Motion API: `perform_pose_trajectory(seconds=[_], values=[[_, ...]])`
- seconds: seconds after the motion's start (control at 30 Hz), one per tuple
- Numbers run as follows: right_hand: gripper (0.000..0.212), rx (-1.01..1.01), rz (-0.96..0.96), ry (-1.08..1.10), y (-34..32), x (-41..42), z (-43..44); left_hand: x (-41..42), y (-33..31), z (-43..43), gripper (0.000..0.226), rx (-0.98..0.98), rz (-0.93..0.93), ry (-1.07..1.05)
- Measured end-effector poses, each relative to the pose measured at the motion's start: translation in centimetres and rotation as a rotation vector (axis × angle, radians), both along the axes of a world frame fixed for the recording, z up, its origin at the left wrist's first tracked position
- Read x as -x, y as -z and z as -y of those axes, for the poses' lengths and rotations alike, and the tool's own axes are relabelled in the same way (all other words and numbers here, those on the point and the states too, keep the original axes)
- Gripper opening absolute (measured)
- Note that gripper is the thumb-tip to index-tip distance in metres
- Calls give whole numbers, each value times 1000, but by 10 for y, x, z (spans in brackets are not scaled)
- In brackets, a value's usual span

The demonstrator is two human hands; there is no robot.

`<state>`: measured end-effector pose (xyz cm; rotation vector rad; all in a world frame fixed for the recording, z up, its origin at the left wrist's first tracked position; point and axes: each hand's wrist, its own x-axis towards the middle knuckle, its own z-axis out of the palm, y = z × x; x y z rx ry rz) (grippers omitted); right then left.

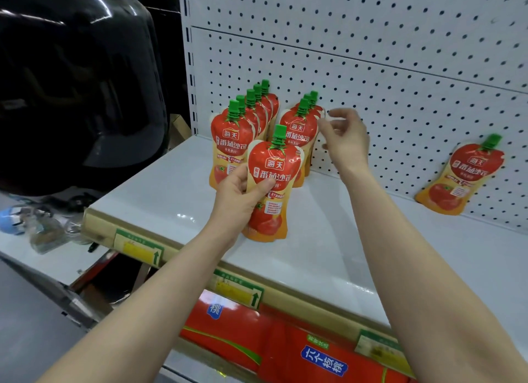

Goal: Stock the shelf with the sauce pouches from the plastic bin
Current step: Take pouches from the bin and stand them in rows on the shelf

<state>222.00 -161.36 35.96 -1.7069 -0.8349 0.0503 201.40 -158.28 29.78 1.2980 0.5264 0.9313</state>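
My left hand grips a red tomato sauce pouch with a green cap, holding it upright on the white shelf, in front of two rows of the same pouches. The left row has several pouches; the right row has about three. My right hand hovers beside the right row, fingers apart, touching or nearly touching the edge of a pouch there. One more pouch leans against the pegboard at the far right. The plastic bin is not in view.
A white pegboard back wall rises behind the shelf. A large glossy black object stands to the left of the shelf. Yellow price labels line the shelf's front edge. Red boxes sit on the shelf below.
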Motion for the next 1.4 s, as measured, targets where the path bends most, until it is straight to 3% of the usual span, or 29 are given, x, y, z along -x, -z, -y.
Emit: perform_pose_trajectory(seconds=[0.1,0.17,0.23,0.3,0.47,0.8,1.27,1.4], values=[[30,0,23,-36,-9,22,28,-2,0,1,27,-1,6,13],[40,113,-25,-230,-10,41,45,-5,0,2,25,-3,6,25],[27,162,-130,-459,-8,54,57,-8,0,4,27,-15,-2,38],[15,128,-165,-530,-5,54,62,-11,-1,6,29,-23,-10,54],[9,93,-96,-423,-9,40,62,-11,4,8,46,-140,-82,48],[12,34,-82,-240,4,10,19,-22,34,-5,58,-343,-547,65],[9,29,-71,-347,2,0,-13,-42,41,-21,59,-369,-612,16],[16,11,62,-151,-18,-25,-14,-41,38,-21,60,-414,-605,0]])
